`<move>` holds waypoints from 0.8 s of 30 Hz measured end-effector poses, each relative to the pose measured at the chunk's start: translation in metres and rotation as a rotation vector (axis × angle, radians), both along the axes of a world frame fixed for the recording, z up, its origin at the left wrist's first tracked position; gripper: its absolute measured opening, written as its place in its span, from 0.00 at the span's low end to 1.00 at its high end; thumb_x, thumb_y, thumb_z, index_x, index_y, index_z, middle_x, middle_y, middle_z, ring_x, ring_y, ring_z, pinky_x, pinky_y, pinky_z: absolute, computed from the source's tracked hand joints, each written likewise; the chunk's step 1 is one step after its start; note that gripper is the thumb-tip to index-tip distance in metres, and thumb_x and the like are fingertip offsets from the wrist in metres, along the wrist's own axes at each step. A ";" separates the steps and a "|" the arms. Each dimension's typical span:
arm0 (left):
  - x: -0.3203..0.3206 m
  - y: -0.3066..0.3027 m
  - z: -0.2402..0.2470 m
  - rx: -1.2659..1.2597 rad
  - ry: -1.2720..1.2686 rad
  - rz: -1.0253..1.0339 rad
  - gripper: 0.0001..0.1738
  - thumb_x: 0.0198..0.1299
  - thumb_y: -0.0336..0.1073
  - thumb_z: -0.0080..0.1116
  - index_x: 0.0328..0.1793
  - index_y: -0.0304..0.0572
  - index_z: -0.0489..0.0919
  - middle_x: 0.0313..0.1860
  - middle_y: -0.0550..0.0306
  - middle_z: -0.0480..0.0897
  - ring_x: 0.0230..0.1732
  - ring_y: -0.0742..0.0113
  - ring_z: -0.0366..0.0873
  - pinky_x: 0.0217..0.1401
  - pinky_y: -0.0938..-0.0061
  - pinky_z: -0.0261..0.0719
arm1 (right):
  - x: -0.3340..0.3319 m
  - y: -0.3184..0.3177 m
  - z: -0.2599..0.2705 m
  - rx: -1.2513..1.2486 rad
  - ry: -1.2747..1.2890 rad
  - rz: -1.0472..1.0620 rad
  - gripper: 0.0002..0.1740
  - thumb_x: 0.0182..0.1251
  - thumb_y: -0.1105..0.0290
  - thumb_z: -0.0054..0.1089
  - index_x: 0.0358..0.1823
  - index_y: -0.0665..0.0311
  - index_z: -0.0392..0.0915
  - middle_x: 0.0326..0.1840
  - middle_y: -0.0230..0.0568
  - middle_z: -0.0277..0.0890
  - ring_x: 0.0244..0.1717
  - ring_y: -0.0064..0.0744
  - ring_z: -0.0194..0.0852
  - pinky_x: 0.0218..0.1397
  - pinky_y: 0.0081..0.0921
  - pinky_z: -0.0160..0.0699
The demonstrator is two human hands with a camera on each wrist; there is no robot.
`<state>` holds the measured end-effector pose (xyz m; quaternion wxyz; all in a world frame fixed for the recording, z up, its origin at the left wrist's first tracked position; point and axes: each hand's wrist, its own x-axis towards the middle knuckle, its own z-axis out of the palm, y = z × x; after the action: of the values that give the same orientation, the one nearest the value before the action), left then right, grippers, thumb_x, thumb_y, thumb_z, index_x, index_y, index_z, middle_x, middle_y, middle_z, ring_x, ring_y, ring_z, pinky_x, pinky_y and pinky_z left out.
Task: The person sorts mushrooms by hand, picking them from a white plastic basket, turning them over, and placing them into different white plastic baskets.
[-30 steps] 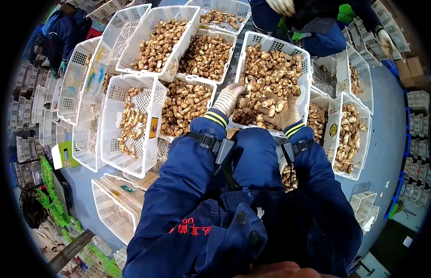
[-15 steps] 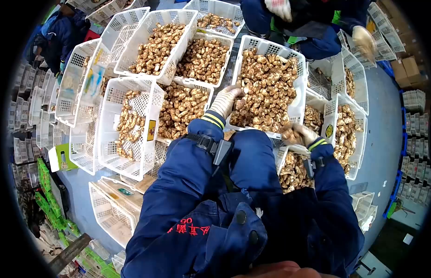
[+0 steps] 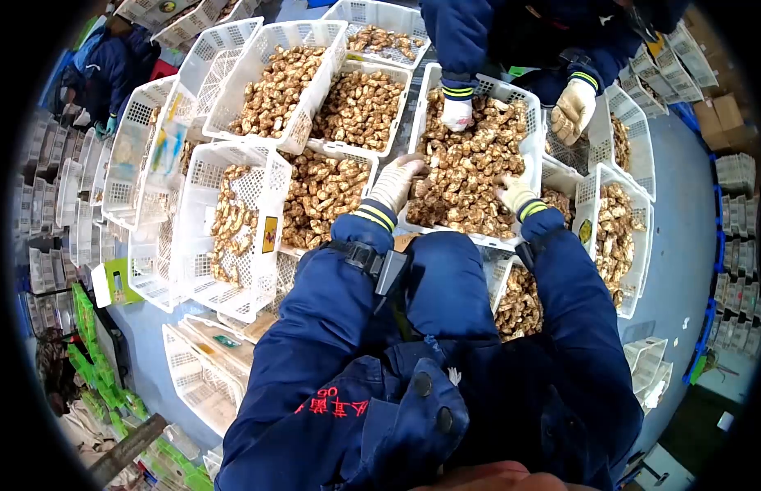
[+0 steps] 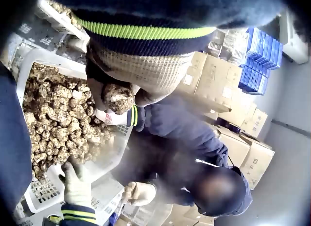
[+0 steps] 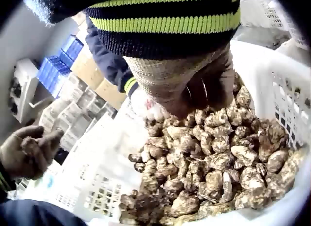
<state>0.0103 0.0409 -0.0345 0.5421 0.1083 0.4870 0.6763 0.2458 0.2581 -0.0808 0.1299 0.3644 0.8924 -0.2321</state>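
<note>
A white crate (image 3: pixel 521 221) full of brown-and-white knobbly mushrooms (image 3: pixel 472 164) stands just beyond the knees. At its left wall is my gloved left hand (image 3: pixel 397 182); the left wrist view shows a mushroom (image 4: pixel 119 98) held between its thumb and fingers. My gloved right hand (image 3: pixel 515 195) reaches over the crate's right wall, and its fingers (image 5: pixel 221 85) point down onto the pile, extended and apart, touching the mushrooms. Their tips are partly hidden among them in the right wrist view.
Opposite, another person's gloved hand (image 3: pixel 457 114) reaches into the same crate; their other hand (image 3: pixel 574 110) hangs over a crate at right. Crates of mushrooms (image 3: pixel 327 196) stand at left. Beside the right knee is a lower crate of mushrooms (image 3: pixel 520 304).
My right hand left the crate with mushrooms, passed over the lower crate at right, and is back on the pile without them. The other person's hands came down to the crates. My left hand stays.
</note>
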 end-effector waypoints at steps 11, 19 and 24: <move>-0.009 0.009 0.001 0.032 0.132 -0.004 0.19 0.61 0.35 0.55 0.56 0.32 0.74 0.40 0.51 0.80 0.41 0.65 0.78 0.44 0.75 0.77 | -0.002 0.023 -0.047 0.070 -0.095 0.043 0.30 0.54 0.63 0.64 0.61 0.59 0.70 0.54 0.54 0.75 0.58 0.51 0.71 0.63 0.34 0.68; -0.007 0.001 0.022 -0.089 -0.021 0.018 0.25 0.59 0.38 0.55 0.60 0.31 0.69 0.45 0.48 0.79 0.32 0.68 0.74 0.35 0.78 0.75 | 0.147 -0.028 0.055 -0.073 0.562 -0.429 0.14 0.66 0.68 0.53 0.51 0.61 0.78 0.45 0.43 0.81 0.46 0.35 0.78 0.52 0.26 0.74; -0.022 -0.001 -0.008 -0.050 -0.053 0.006 0.20 0.60 0.38 0.57 0.55 0.35 0.72 0.38 0.56 0.77 0.28 0.73 0.71 0.29 0.82 0.71 | 0.267 -0.077 0.022 -0.051 0.636 -0.616 0.14 0.67 0.67 0.55 0.49 0.67 0.79 0.43 0.40 0.80 0.41 0.26 0.76 0.46 0.22 0.75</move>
<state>-0.0121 0.0400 -0.0421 0.5552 0.0755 0.4896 0.6681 0.5126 0.1815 -0.0592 -0.2174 0.5206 0.7318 -0.3823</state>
